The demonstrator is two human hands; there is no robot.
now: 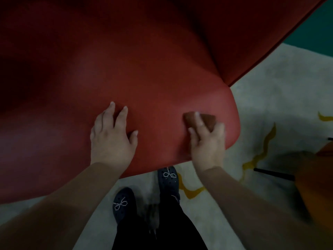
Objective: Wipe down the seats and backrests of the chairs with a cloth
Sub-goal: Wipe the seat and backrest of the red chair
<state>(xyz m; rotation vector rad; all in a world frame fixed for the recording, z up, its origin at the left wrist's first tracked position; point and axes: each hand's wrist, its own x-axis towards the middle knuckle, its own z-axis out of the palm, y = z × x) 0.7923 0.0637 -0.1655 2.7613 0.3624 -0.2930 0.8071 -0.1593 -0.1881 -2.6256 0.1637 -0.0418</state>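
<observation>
A large red upholstered chair fills most of the view; its seat (144, 91) curves down to a rounded front edge, and the backrest (243, 33) rises at the upper right. My left hand (112, 136) rests flat on the seat near the front edge, fingers spread. My right hand (207, 139) grips a small folded reddish-brown cloth (207, 119) and presses it onto the seat's front right corner. Part of the cloth is hidden under my fingers.
Pale carpet (270, 91) with yellow wavy lines lies under the chair. My two dark shoes (168, 177) stand just in front of the seat edge. An orange-brown piece of furniture (317, 179) with a thin black leg (273, 174) stands at the right. Green flooring shows at the top right.
</observation>
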